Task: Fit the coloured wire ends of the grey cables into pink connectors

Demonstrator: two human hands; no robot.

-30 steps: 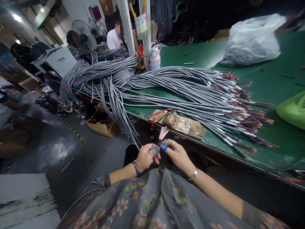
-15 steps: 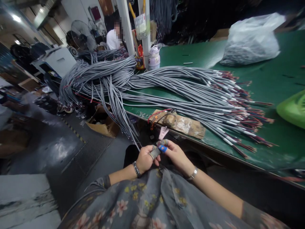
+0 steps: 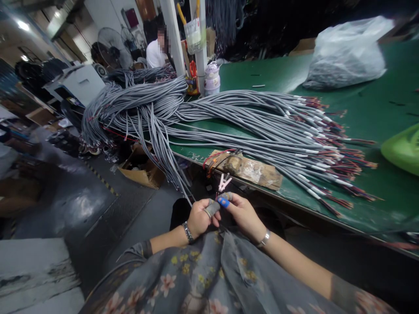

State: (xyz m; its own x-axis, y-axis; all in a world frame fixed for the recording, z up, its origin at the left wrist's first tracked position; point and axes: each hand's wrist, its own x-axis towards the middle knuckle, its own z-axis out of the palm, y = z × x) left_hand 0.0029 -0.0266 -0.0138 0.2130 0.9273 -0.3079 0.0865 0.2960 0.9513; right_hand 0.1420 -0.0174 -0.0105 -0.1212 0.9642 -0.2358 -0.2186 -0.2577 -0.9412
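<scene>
A smooth green desk [image 3: 278, 72] carries a broad sheaf of round, rubbery-looking grey cables [image 3: 242, 104], bunched over its left end and fanning along its near edge into white-sleeved, coppery tips. Toward the far edge slumps a crinkled, translucent plastic bag [image 3: 348, 56]; past the cable tips sits a glossy, rounded lime-green object [image 3: 404, 150]. A rough, flat brown block [image 3: 258, 172], shiny in patches, lies along the near edge. Just off that edge, the left hand [image 3: 200, 216] and right hand [image 3: 245, 213] meet, wrapped fingertips pinching thin reddish wires [image 3: 217, 196], their grip partly hidden; a small, pale pink forked piece [image 3: 221, 185] stands just above.
</scene>
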